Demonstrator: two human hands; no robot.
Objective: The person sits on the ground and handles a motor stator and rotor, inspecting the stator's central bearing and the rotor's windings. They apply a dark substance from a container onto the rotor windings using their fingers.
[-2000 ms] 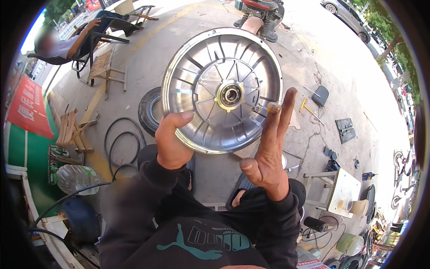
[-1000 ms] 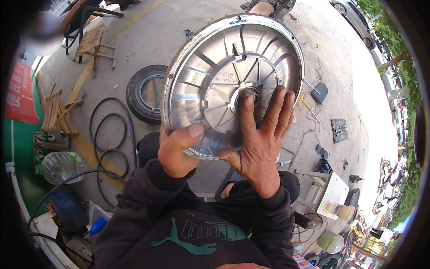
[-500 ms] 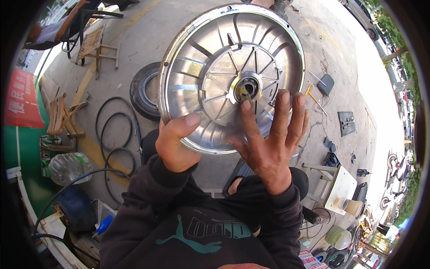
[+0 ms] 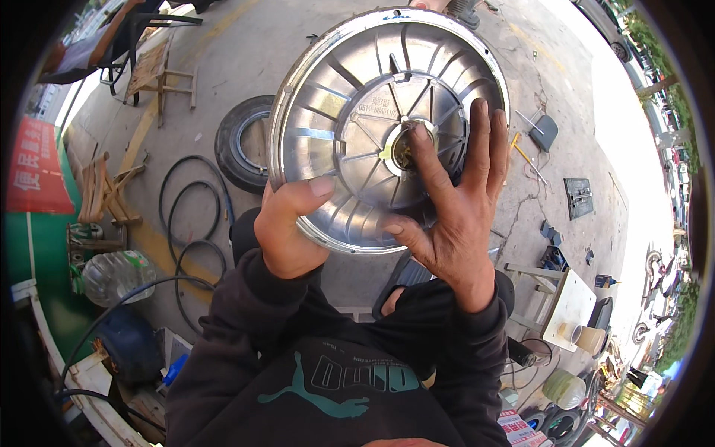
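A round silver metal wheel cover (image 4: 316, 141), ribbed inside with a bearing hub (image 4: 401, 153) at its middle, is held up tilted in front of me. My left hand (image 4: 294, 227) grips its lower left rim, thumb over the inner face and the other fingers hidden behind. My right hand (image 4: 458, 216) is over the lower right part with its fingers spread. Its index fingertip reaches into the bearing at the hub, and dark grease marks the skin. The thumb is extended over the lower rim.
On the ground lie a small tire (image 4: 246, 145), a coiled black hose (image 4: 170, 223) and a yellow-handled tool (image 4: 525, 158). A wooden stool (image 4: 156, 74) stands at the far left. A small white table (image 4: 570, 309) with cups is at my right, and a water jug (image 4: 119, 278) at my left.
My right hand has moved up, its index fingertip going from the hub's lower edge to the bearing's upper part. My left hand keeps its grip on the rim.
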